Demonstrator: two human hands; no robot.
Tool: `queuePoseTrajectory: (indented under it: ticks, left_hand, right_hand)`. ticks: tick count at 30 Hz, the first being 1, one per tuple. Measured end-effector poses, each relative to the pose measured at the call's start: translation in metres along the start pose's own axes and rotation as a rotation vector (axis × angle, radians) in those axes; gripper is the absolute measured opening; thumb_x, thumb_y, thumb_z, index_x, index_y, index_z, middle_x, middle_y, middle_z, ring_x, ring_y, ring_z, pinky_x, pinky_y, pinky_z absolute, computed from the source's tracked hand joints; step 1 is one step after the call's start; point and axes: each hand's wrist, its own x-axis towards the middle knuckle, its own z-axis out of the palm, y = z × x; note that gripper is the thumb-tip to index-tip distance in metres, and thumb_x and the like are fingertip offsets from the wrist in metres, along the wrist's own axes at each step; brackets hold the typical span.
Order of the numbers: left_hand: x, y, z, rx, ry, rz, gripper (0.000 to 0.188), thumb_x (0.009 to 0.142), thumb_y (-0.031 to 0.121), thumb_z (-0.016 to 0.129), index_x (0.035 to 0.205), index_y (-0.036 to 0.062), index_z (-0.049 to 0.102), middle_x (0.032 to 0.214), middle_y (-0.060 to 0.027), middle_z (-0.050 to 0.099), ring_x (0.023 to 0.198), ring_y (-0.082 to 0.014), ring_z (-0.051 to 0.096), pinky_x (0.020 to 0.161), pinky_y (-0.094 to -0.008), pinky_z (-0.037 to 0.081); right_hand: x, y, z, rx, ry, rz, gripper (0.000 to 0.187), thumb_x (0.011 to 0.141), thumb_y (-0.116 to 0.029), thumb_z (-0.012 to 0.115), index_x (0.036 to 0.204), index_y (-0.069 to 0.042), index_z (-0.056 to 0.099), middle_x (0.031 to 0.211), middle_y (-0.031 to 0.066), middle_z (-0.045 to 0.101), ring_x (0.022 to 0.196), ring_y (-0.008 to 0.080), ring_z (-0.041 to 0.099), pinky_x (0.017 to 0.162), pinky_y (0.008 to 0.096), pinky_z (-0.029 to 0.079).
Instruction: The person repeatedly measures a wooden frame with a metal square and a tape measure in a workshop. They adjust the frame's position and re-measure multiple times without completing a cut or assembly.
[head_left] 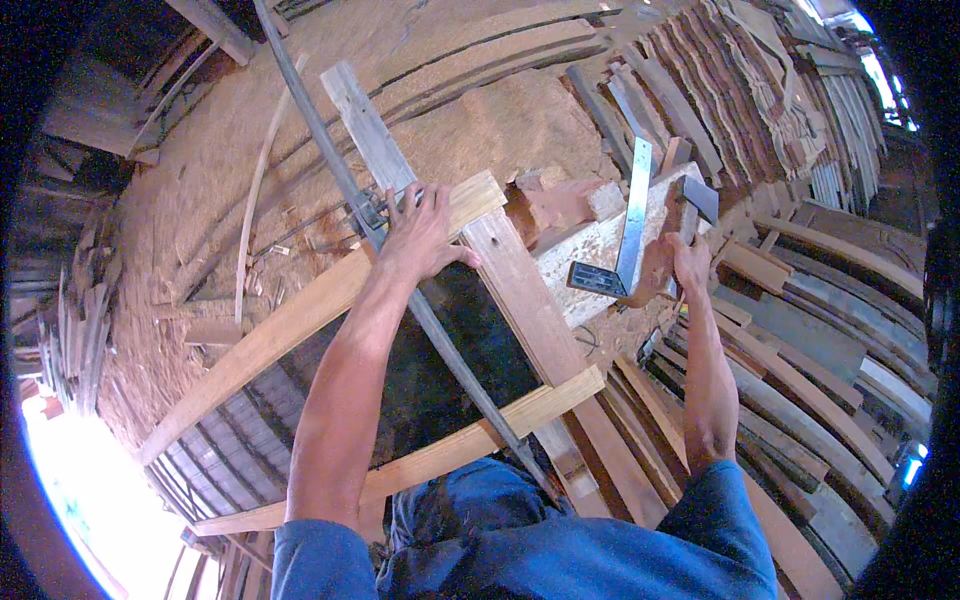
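Observation:
My left hand (425, 235) spans a light wooden rail (270, 325) near its end, fingers over the far edge, thumb beside a pinkish crosspiece (525, 295). The crosspiece joins this rail to a second, nearer rail (450, 455). A long metal bar clamp (445, 345) runs across both rails, its sliding jaw close to my left fingers. Off to the right, my right hand (690, 265) is closed round the handle of what looks like a hammer with a dark head (700, 198). Left of that hand, a try square (632, 225) rests on a pale, worn board (572, 268).
Stacked planks (820, 370) fill the right side. Wavy-edged boards (735, 90) lie at the far right. Shavings and sawdust (500, 125) cover the ground beyond the frame. A grey board (368, 125) sticks out past my left hand. Scrap strips (75, 320) lean at the left.

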Motion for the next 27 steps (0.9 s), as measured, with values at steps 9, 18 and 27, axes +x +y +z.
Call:
queuePoseTrajectory:
  ticks: [9,18,27]
  left_hand:
    - [0.015,-0.012,0.004,0.049,-0.148,0.022,0.132,0.058,0.073,0.090,0.154,-0.0019,0.039,0.157,-0.0234,0.046,0.153,-0.0425,0.029,0.126,-0.0652,0.014]
    - [0.018,0.005,-0.003,-0.193,0.057,-0.156,0.083,0.082,0.068,0.078,0.136,0.0050,0.068,0.136,-0.0210,0.067,0.139,-0.0403,0.045,0.119,-0.0560,0.032]
    - [0.021,0.014,-0.001,-0.159,0.176,-0.286,0.076,0.091,0.069,0.069,0.133,0.0065,0.072,0.131,-0.0212,0.070,0.135,-0.0409,0.051,0.117,-0.0534,0.037]
  right_hand:
    - [-0.025,0.024,0.006,-0.535,0.295,-0.249,0.060,0.095,-0.054,0.068,0.133,-0.007,0.067,0.121,0.0261,0.067,0.106,0.0492,0.069,0.086,0.0568,0.057]
    - [-0.124,-0.012,0.043,-0.140,-0.079,-0.060,0.047,0.094,-0.036,0.079,0.120,-0.002,0.057,0.105,0.0231,0.069,0.094,0.0407,0.070,0.082,0.0501,0.056]
    - [-0.126,0.010,0.079,0.085,0.000,-0.014,0.048,0.094,-0.033,0.081,0.118,0.000,0.056,0.100,0.0205,0.069,0.088,0.0378,0.069,0.081,0.0473,0.055]
